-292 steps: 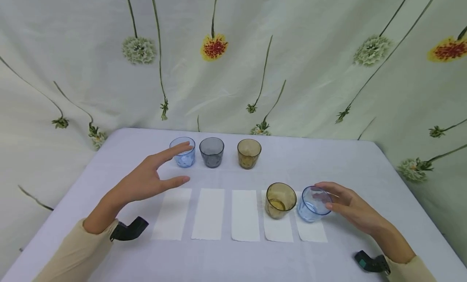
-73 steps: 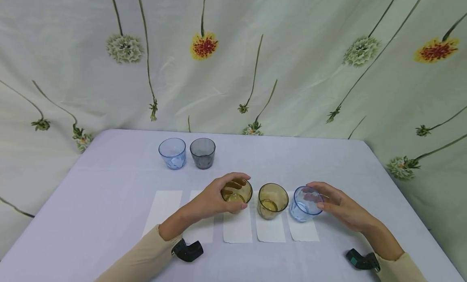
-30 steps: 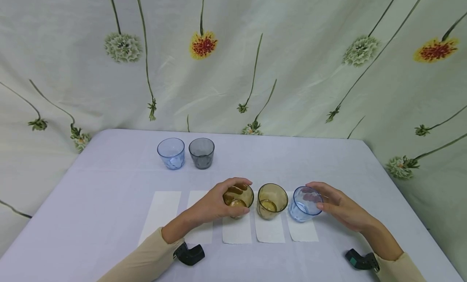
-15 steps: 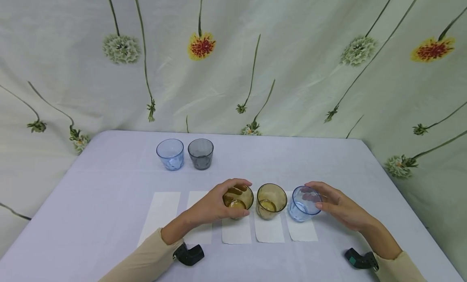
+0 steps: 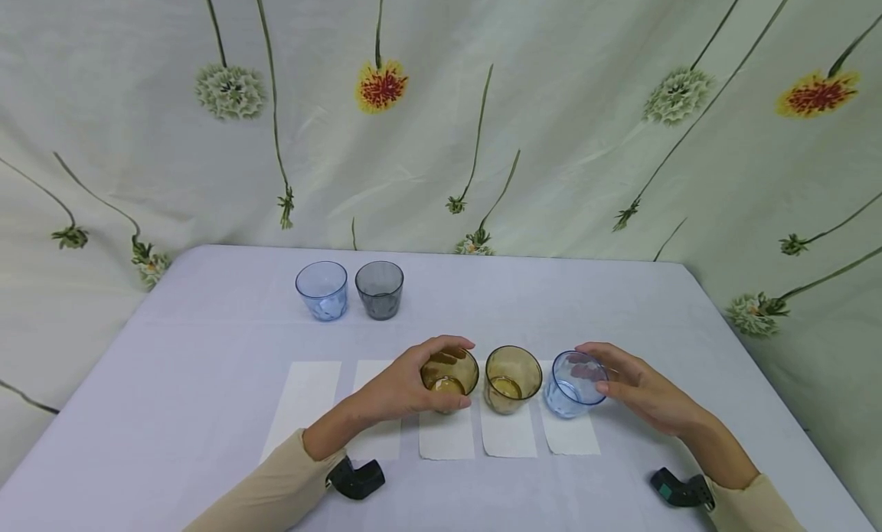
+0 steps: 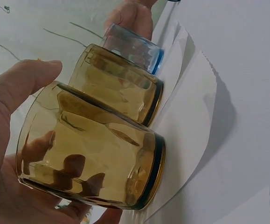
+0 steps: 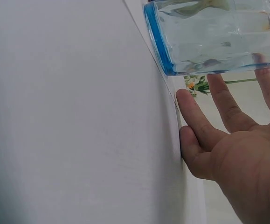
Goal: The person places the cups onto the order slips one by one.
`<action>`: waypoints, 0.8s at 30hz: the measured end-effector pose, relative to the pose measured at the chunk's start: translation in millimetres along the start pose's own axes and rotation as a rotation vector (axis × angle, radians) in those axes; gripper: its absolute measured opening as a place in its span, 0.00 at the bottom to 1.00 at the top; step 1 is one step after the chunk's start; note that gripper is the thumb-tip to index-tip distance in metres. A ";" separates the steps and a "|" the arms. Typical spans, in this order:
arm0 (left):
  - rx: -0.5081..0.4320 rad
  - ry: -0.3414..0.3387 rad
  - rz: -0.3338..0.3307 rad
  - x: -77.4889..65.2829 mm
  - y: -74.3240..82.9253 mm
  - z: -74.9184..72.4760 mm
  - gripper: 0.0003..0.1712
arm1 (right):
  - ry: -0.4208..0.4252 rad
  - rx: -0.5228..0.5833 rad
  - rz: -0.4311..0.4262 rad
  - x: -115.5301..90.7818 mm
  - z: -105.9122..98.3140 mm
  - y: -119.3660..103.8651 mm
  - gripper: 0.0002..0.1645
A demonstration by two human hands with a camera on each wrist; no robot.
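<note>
My left hand (image 5: 406,383) holds an amber glass (image 5: 448,379), thumb on the near side and fingers round the far side. In the left wrist view this amber glass (image 6: 93,149) stands at the paper strip, its base at or just above it. Close to its right is a second amber glass (image 5: 513,379), which no hand touches. My right hand (image 5: 651,386) holds a blue glass (image 5: 575,386) at the right end of the row, thumb and fingers at its right side. In the right wrist view some fingertips meet the blue glass (image 7: 214,37), while the lower fingers are beside it.
A light blue glass (image 5: 322,291) and a grey glass (image 5: 380,290) stand at the back left of the white table (image 5: 227,348). Two paper strips (image 5: 303,398) lie left of the held amber glass. A flowered cloth (image 5: 551,119) hangs behind.
Over the longer span, my left hand has gone from near the back glasses to the row, and the back amber glass is now in it. In the last second nothing visibly moved.
</note>
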State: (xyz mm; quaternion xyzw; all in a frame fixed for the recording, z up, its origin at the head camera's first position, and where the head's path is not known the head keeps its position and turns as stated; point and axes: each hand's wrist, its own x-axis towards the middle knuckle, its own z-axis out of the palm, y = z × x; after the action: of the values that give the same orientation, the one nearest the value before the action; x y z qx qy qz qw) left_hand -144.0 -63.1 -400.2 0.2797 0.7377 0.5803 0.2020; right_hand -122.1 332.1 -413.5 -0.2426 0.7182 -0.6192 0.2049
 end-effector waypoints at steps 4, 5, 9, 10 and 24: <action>-0.002 0.011 0.029 -0.3 2.4 -2.4 0.39 | 0.001 0.004 0.000 -0.1 0.7 -0.6 0.31; -0.001 0.016 0.033 -0.4 3.1 -3.1 0.39 | 0.001 0.004 0.000 -0.2 0.8 -0.7 0.31; 0.031 0.038 0.036 -0.9 5.5 -5.2 0.38 | 0.005 -0.002 -0.001 -0.4 1.2 -1.4 0.30; 0.037 0.043 0.034 -1.1 6.1 -5.5 0.37 | 0.004 -0.003 -0.001 -0.3 1.4 -1.5 0.30; 0.067 0.193 0.055 -2.9 16.7 -21.3 0.30 | 0.017 -0.012 0.016 -0.1 1.3 -1.1 0.30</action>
State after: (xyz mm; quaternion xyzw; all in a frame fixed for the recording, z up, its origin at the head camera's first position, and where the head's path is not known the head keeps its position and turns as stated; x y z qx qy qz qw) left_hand -152.1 -78.0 -378.9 0.2494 0.7647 0.5849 0.1046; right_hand -121.1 331.0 -412.6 -0.2330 0.7253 -0.6154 0.2022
